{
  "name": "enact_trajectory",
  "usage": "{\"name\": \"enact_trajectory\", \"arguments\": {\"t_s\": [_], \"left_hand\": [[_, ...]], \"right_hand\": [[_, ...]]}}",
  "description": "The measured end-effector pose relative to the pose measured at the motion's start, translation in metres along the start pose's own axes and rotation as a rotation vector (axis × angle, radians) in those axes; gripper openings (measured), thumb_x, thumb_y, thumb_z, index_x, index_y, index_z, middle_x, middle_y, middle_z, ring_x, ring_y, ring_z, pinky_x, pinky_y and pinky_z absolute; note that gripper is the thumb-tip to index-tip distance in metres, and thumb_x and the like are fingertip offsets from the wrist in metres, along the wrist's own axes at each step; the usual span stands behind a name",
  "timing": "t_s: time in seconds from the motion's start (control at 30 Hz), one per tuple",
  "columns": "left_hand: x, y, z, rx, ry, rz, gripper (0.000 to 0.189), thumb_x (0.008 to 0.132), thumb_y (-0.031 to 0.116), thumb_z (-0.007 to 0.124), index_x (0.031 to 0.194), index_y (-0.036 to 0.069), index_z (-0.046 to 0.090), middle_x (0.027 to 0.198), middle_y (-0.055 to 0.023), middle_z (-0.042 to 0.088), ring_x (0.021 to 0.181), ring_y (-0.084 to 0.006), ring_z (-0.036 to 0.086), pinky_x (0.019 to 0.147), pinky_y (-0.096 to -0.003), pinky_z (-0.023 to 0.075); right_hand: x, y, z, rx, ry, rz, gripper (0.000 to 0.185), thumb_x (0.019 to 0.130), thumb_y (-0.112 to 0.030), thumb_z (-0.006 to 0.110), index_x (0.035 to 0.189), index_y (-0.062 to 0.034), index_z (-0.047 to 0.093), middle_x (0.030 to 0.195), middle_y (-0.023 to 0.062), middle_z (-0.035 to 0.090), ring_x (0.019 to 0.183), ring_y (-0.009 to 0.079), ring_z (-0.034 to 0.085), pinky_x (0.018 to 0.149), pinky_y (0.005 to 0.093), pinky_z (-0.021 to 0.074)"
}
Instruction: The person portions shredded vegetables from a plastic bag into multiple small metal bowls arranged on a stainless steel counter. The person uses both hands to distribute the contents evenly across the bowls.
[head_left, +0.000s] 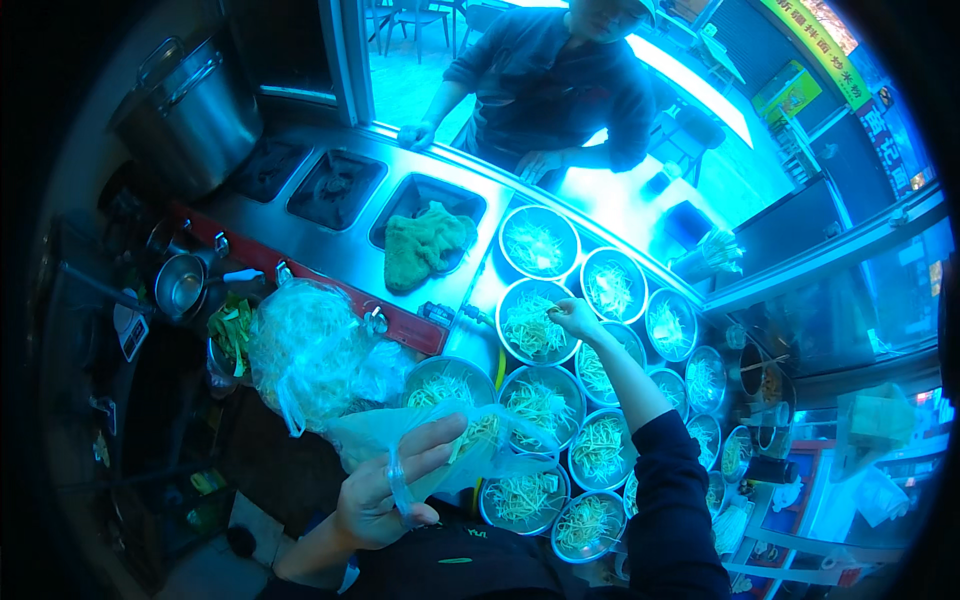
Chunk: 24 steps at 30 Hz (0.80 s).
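Observation:
My left hand (390, 480) carries a thin plastic bag (435, 442) by a handle looped over its fingers; pale green shreds show inside. My right hand (576, 319) reaches over a round metal bowl (504, 341), its fingers pinched around a small dark bit of something, above the pale shreds (534, 326). Several more round bowls (501, 244) with similar shreds and white strands stand close together on the metal counter. A large clear plastic bag (315, 349) full of pale translucent material lies to the left.
A green cloth (424, 244) lies over the nearest burner well, with more burners (337, 187) and a tall metal stockpot (199, 112) beyond. A person (555, 82) stands across the counter, one hand on its ledge. A small pan (180, 285) and a bowl of green leaves (232, 330) are left.

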<state>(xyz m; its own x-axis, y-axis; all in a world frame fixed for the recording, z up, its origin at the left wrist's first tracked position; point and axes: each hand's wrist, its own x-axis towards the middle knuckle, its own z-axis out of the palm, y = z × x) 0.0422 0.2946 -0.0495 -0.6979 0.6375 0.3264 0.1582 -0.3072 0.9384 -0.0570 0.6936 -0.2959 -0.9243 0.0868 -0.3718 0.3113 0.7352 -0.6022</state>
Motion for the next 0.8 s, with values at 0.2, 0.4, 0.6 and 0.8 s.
{"name": "enact_trajectory", "arguments": {"t_s": [0.2,0.4,0.6,0.8], "left_hand": [[0.008,-0.008,0.002,-0.008,-0.024,0.054,0.05,0.081,0.023,0.058,0.123,0.0,0.043,0.129,-0.0247,0.037,0.121,-0.0351,0.036,0.097,-0.0434,0.0298],[0.013,-0.008,0.009,0.016,-0.072,0.066,0.05,0.081,0.022,0.058,0.123,0.0,0.043,0.128,-0.0249,0.037,0.12,-0.0355,0.037,0.096,-0.0427,0.0317],[0.019,0.0,0.026,-0.011,-0.129,0.079,0.052,0.08,0.022,0.06,0.123,-0.002,0.042,0.128,-0.0264,0.037,0.119,-0.0358,0.039,0.096,-0.0428,0.0326],[0.019,0.011,0.052,-0.195,-0.06,0.105,0.054,0.08,0.026,0.06,0.121,-0.004,0.043,0.128,-0.0279,0.036,0.12,-0.036,0.036,0.098,-0.0435,0.0307]], "right_hand": [[-0.017,-0.008,-0.009,0.009,0.095,-0.168,0.03,0.066,-0.023,0.071,0.088,-0.005,0.066,0.083,0.0113,0.065,0.078,0.0182,0.061,0.069,0.0323,0.0473],[-0.048,-0.048,-0.037,-0.075,0.319,-0.135,0.014,0.071,-0.012,0.065,0.082,-0.0037,0.066,0.077,0.0114,0.064,0.067,0.0191,0.061,0.062,0.0305,0.0475],[-0.172,-0.15,-0.032,0.616,-0.034,-0.571,0.02,0.077,-0.014,0.061,0.093,-0.0026,0.06,0.08,0.0085,0.063,0.071,0.0146,0.059,0.063,0.028,0.0464],[-0.245,-0.18,0.056,0.04,-0.321,-0.233,0.032,0.08,-0.021,0.047,0.108,-0.0055,0.05,0.096,0.0183,0.055,0.092,0.0325,0.054,0.075,0.0414,0.0443]]}}
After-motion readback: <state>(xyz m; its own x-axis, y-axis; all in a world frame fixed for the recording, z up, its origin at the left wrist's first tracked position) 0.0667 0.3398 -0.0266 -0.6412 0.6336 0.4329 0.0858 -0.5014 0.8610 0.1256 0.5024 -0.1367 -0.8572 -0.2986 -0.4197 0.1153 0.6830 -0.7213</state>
